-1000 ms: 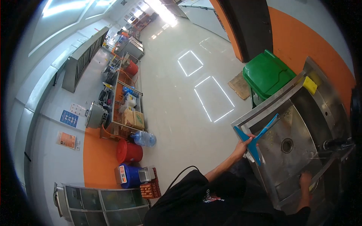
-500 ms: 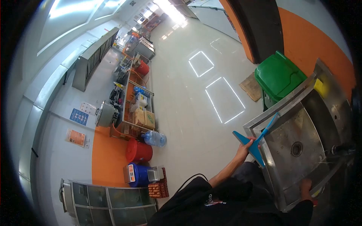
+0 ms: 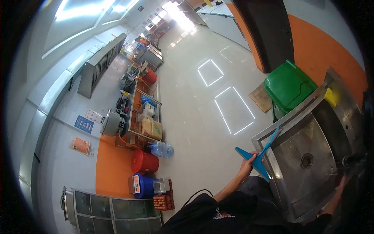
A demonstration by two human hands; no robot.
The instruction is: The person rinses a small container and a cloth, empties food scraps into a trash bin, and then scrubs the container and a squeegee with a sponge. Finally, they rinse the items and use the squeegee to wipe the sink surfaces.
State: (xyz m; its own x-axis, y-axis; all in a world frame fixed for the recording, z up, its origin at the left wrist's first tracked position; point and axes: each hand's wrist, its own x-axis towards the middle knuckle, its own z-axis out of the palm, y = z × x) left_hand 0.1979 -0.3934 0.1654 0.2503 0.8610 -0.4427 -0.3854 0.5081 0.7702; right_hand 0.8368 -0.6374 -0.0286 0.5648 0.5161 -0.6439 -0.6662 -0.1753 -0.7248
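My left hand [image 3: 248, 163] is closed around the middle of a blue squeegee [image 3: 261, 156], where its handle joins the wide blade. The squeegee is over the near left rim of a stainless steel sink [image 3: 302, 140], its handle pointing away from me. At the right side of the sink, my right hand [image 3: 340, 183] is close to a dark tap [image 3: 348, 160]. Its fingers are in shadow, so I cannot make out their grip. A yellow cloth or sponge [image 3: 331, 97] sits on the sink's back ledge.
A green lidded bin [image 3: 289, 86] stands beyond the sink, beside flattened cardboard [image 3: 260, 96] on the floor. Along the left wall are a red bucket [image 3: 144, 160], a blue drum [image 3: 145, 186], a water bottle [image 3: 161, 149], an egg tray [image 3: 163, 201] and a metal shelf table [image 3: 146, 136].
My right hand has moved from the sink's near right corner up towards the tap. The squeegee, still in my left hand, has shifted slightly left and nearer to me.
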